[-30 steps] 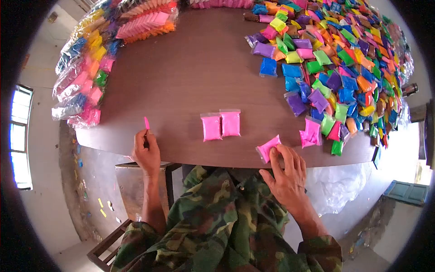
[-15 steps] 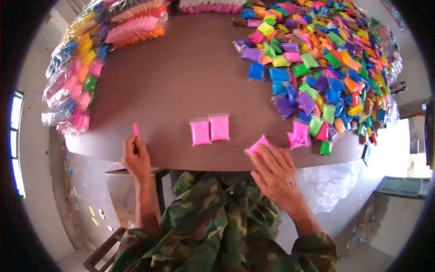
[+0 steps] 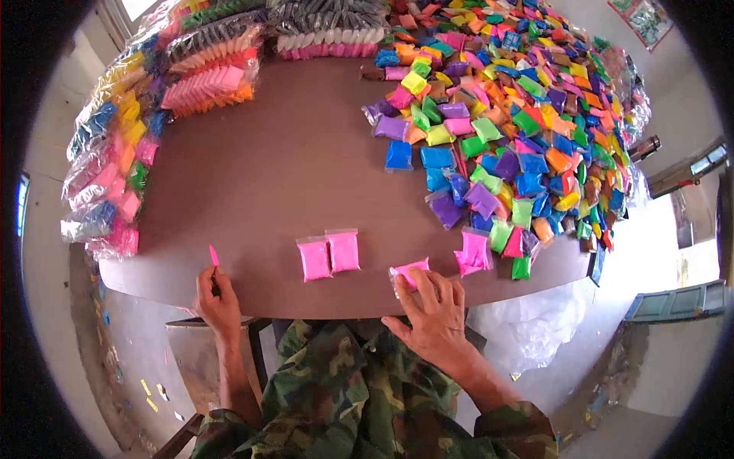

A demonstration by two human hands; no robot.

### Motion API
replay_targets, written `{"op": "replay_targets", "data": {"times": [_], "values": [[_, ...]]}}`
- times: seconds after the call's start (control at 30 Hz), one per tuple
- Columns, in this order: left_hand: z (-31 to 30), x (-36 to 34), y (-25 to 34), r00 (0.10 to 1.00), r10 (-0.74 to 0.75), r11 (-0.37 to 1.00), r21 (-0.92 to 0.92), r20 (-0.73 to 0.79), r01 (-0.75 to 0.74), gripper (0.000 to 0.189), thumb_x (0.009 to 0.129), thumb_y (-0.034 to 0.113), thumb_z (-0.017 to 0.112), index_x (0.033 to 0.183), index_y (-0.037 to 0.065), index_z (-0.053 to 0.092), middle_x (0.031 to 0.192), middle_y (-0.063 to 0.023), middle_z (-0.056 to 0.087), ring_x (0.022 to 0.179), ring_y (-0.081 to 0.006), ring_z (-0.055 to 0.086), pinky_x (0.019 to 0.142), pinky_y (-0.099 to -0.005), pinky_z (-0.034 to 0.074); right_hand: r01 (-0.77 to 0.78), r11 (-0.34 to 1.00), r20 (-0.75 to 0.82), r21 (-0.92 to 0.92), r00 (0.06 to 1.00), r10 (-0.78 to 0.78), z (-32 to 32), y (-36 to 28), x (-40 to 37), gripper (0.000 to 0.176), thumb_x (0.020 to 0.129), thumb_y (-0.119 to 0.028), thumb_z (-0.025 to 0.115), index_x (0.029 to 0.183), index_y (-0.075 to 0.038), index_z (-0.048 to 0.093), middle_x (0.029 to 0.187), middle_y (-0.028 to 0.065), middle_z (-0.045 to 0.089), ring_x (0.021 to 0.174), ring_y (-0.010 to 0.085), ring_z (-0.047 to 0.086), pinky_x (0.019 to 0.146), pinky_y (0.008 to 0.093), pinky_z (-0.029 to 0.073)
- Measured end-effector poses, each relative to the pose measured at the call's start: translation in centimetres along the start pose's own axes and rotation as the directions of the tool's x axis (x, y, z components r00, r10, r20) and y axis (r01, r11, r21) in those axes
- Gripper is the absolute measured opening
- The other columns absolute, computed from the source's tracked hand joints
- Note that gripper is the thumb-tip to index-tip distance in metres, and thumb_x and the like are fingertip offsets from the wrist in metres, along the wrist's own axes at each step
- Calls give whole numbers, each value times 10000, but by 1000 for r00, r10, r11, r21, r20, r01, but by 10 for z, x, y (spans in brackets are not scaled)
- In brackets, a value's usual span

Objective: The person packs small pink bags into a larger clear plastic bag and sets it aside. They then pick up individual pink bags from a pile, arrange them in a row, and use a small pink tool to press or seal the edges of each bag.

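Observation:
Two pink packets [image 3: 329, 255] lie side by side on the brown table [image 3: 267, 176], between my hands. My left hand [image 3: 218, 297] is closed around a small tool with a pink tip [image 3: 214, 255] that points up and away from me. The fingers of my right hand [image 3: 432, 314] are spread and rest on another pink packet [image 3: 411, 274] near the table's front edge. Just beyond that hand, to the right, are more pink packets [image 3: 475, 252], partly overlapping, beside the big heap.
A large heap of multicoloured packets [image 3: 527, 138] covers the table's right side. Clear bags of packets line the left edge [image 3: 111, 183] and back left [image 3: 210, 84]. Below the table are a wooden stool [image 3: 195, 359] and clear plastic [image 3: 527, 329].
The view has tilted up, so the table appears lower. My right hand has drawn the pink packet slightly towards the pair. My left hand still holds the tool.

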State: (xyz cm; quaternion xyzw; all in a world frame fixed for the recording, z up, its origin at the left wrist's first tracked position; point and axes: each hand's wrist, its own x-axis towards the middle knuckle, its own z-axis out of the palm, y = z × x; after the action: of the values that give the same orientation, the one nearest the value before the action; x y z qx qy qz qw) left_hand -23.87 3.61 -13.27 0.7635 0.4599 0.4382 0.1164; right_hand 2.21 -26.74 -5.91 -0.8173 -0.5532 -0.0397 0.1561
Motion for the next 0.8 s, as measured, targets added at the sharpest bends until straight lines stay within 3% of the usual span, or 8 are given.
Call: {"op": "replay_targets", "data": {"times": [0.2, 0.4, 0.5, 0.7, 0.8], "values": [[1, -1, -2, 1000, 17, 999, 39, -20, -16, 110, 1041, 125, 705, 1102, 36, 727, 840, -112, 723, 699, -224, 687, 649, -373, 532, -45, 997, -22, 68, 999, 46, -8, 0, 6, 701, 828, -423, 857, 1432, -128, 661, 1422, 83, 573, 1304, 316, 537, 1057, 518, 444], [0, 1, 4, 998, 51, 998, 38, -26, -50, 117, 1035, 111, 704, 1114, 29, 730, 845, -125, 725, 707, -246, 696, 650, -385, 537, -19, 993, 17, 114, 1000, 18, -8, 19, -4, 637, 866, -354, 846, 1421, -91, 676, 1540, 168, 532, 1472, 371, 482, 1122, 538, 452], [-1, 2, 1, 998, 62, 997, 37, -8, -61, 120, 1036, 104, 700, 1118, 22, 729, 834, -126, 719, 707, -241, 697, 653, -385, 540, 42, 992, 19, 115, 999, -45, -3, 26, -8, 628, 893, -369, 828, 1432, -87, 669, 1555, 190, 518, 1486, 383, 477, 1120, 553, 463], [-3, 1, 4, 1000, 4, 999, 48, 24, -6, 127, 1038, 110, 703, 1126, 20, 721, 816, -111, 700, 689, -224, 665, 657, -365, 533, 10, 1000, 96, 25, 995, -13, -13, 21, -2, 665, 901, -435, 820, 1441, -85, 658, 1561, 174, 519, 1454, 376, 489, 1123, 577, 424], [0, -1, 1, 999, 37, 999, 25, -11, -37, 127, 1041, 112, 703, 1127, 19, 717, 819, -118, 700, 676, -224, 654, 649, -360, 527, -9, 999, 49, 31, 999, 7, -13, 16, 4, 688, 898, -478, 814, 1431, -72, 657, 1557, 163, 521, 1442, 368, 492, 1125, 577, 408]]}}
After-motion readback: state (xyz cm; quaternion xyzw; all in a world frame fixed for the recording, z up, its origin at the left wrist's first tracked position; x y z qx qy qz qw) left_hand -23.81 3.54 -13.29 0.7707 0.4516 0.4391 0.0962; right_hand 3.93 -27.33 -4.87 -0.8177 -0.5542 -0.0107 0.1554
